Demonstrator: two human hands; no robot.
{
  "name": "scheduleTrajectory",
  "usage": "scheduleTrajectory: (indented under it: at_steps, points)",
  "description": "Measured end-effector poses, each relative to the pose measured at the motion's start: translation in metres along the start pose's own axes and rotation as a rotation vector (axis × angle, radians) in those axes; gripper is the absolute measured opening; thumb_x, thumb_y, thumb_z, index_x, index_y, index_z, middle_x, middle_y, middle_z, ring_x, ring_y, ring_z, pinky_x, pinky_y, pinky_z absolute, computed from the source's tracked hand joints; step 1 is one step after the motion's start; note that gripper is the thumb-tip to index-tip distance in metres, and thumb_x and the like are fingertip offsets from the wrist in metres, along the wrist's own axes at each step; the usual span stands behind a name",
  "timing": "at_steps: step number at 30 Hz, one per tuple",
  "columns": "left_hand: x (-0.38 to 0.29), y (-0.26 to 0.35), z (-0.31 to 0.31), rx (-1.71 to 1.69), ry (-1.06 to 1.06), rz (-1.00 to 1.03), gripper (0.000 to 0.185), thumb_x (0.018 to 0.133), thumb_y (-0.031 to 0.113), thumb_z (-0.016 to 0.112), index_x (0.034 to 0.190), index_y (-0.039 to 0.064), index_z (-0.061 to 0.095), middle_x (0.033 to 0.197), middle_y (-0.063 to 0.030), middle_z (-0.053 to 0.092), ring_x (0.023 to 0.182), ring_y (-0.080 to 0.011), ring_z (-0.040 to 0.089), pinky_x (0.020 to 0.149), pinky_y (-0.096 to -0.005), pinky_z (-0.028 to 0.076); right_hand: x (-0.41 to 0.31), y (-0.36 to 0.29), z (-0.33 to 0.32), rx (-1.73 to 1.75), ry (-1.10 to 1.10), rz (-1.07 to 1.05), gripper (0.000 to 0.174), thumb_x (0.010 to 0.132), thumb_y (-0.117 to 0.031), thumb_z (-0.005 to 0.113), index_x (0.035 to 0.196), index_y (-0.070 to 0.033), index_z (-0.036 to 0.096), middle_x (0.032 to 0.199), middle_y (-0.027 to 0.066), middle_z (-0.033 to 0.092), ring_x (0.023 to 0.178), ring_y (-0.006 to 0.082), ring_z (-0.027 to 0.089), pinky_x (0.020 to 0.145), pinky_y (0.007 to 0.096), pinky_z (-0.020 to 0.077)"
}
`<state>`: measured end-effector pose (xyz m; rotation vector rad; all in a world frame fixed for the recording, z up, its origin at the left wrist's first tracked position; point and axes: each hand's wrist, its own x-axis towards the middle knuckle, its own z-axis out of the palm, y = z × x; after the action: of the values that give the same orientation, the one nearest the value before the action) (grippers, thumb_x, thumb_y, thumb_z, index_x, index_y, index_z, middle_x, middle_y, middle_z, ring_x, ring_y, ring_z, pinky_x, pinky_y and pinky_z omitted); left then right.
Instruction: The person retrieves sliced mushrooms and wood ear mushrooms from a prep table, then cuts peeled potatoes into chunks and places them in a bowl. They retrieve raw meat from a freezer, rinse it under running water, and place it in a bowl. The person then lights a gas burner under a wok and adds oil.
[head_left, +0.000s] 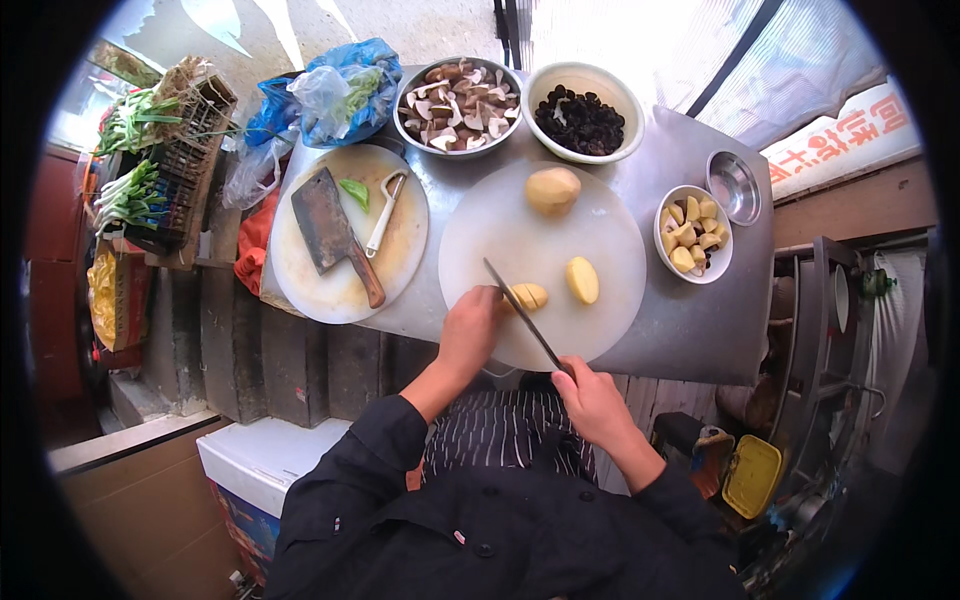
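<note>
On a round white cutting board (480, 225), my right hand (592, 397) grips the handle of a kitchen knife (531, 324). Its blade lies across a potato half (529, 296) that is cut into pieces. My left hand (472, 326) is at the left end of this potato, its fingertips bent against it beside the blade; the fingers partly hide the left end. Another potato half (583, 280) rests to the right of the knife. Farther back on the same board sits a whole peeled potato (553, 190).
Left, a second round board (300, 289) bears a cleaver (322, 225), a white peeler (386, 214) and a green pepper piece (355, 195). Behind stand bowls of cut mushrooms (459, 105) and black fungus (579, 124). Right are a bowl of potato chunks (694, 232) and a metal bowl (733, 187).
</note>
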<state>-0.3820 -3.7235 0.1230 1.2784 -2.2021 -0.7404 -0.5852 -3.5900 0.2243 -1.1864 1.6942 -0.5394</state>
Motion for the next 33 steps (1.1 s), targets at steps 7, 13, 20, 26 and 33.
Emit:
scheduleTrajectory:
  at_steps: [7,13,20,26,33]
  points:
    - [0.037,-0.008,-0.049,0.131,-0.040,0.016,0.024,0.089,0.012,0.080,0.111,0.006,0.072,0.102,-0.0167,0.075,0.094,-0.0344,0.074,0.081,-0.0428,0.059,-0.018,0.011,-0.003,-0.001,0.042,-0.071,0.039,0.107,-0.031,0.062,0.128,0.001,0.064,0.101,0.0274,0.074,0.099,0.0486,0.071,0.086,0.0519,0.0552]
    - [0.122,0.040,-0.032,-0.115,-0.044,0.245,0.029,0.090,0.011,0.079,0.117,0.004,0.071,0.111,-0.0151,0.075,0.101,-0.0313,0.074,0.088,-0.0420,0.061,-0.028,0.016,0.008,-0.008,-0.062,-0.037,0.037,0.106,-0.035,0.062,0.126,-0.004,0.065,0.097,0.0261,0.074,0.095,0.0487,0.070,0.083,0.0543,0.0546]
    - [0.139,0.076,0.051,0.340,-0.701,0.449,0.036,0.089,0.024,0.082,0.122,0.010,0.073,0.129,-0.0140,0.068,0.118,-0.0354,0.066,0.096,-0.0459,0.057,-0.015,0.030,0.011,0.014,0.022,0.056,0.041,0.107,-0.039,0.060,0.125,-0.003,0.065,0.097,0.0279,0.074,0.097,0.0507,0.069,0.084,0.0567,0.0537]
    - [0.159,0.039,-0.010,0.033,-0.279,0.155,0.043,0.093,0.030,0.082,0.125,0.003,0.072,0.106,-0.0164,0.075,0.094,-0.0335,0.073,0.084,-0.0401,0.058,-0.021,0.047,-0.012,0.119,0.259,-0.013,0.040,0.108,-0.036,0.059,0.125,-0.001,0.068,0.091,0.0267,0.074,0.091,0.0483,0.072,0.079,0.0502,0.0557]
    - [0.068,0.011,-0.015,0.152,-0.313,-0.102,0.046,0.092,0.035,0.083,0.122,0.004,0.068,0.102,-0.0134,0.073,0.088,-0.0302,0.074,0.079,-0.0408,0.060,-0.013,0.053,-0.022,0.296,0.129,0.234,0.044,0.111,-0.037,0.056,0.125,0.003,0.066,0.078,0.0224,0.070,0.078,0.0409,0.073,0.072,0.0452,0.0539]
